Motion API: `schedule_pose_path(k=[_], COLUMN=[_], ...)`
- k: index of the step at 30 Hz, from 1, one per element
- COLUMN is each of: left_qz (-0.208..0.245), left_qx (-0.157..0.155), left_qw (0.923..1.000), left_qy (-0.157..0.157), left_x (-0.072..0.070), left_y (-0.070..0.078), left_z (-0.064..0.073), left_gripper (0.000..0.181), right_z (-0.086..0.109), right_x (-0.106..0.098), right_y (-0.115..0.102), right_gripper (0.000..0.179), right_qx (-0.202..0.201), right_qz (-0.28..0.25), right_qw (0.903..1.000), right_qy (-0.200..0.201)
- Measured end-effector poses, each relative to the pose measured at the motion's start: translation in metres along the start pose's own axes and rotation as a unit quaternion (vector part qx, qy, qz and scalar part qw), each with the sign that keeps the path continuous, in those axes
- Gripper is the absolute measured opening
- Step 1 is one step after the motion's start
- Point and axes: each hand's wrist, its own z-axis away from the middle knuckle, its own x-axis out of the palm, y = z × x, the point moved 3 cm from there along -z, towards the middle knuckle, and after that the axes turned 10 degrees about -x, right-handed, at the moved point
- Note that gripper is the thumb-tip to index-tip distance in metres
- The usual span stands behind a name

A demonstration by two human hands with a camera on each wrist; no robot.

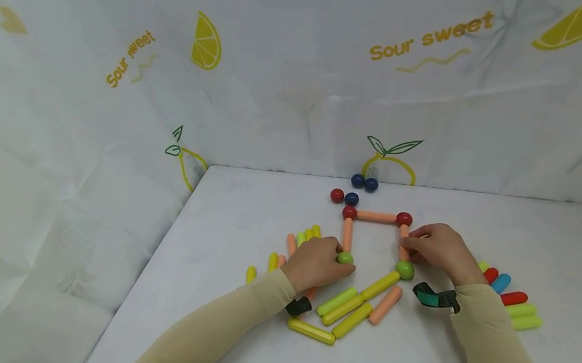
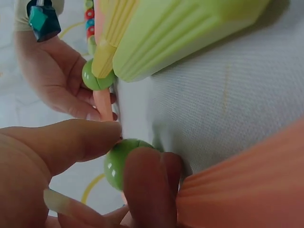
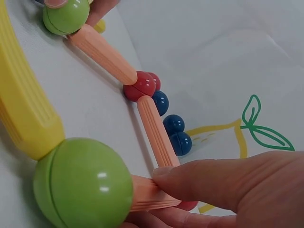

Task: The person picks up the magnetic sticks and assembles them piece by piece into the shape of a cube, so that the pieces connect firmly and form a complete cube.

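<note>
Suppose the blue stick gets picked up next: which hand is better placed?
Probably the right hand: the blue stick lies nearer to it, though that hand would first have to release a peach stick. The left hand is farther off, pinching a green ball.

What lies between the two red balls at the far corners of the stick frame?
One peach stick, running from the left-corner red ball to the right-corner red ball; the head view shows it.

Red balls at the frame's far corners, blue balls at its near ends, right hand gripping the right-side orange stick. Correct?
Not quite: the near ends have green balls, not blue; the head view shows it. The red balls and the right hand gripping the orange stick are correct.
</note>
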Motion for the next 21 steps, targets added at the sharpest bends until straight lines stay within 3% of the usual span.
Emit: schedule_pose_path(k=[5, 11, 16, 19, 21], left_qz=[-0.014, -0.034, -0.078, -0.092, -0.094], left_qx=[-0.009, 0.036, 0.061, 0.077, 0.082], left_qw=[0.9997, 0.9974, 0.9943, 0.9920, 0.9910], left_qy=[0.018, 0.052, 0.039, 0.040, 0.047], left_x=[-0.007, -0.024, -0.013, -0.005, -0.004], left_y=[-0.007, -0.027, -0.042, -0.047, -0.048], left_z=[0.006, 0.033, 0.058, 0.065, 0.067], left_gripper=[0.049, 0.026, 0.035, 0.040, 0.034], right_z=[0.000, 0.006, 0.015, 0.019, 0.022], right_x=[0.001, 0.001, 0.004, 0.007, 0.009], right_y=[-0.002, -0.001, 0.001, 0.000, -0.002], right_gripper=[0.065, 0.071, 0.074, 0.076, 0.077], right_qx=[0.002, 0.012, 0.020, 0.020, 0.016], right_qz=[0.002, 0.012, 0.014, 0.016, 0.018], right_qw=[1.0000, 0.9998, 0.9995, 0.9994, 0.9993], right_qy=[-0.003, -0.011, -0.020, -0.024, -0.028])
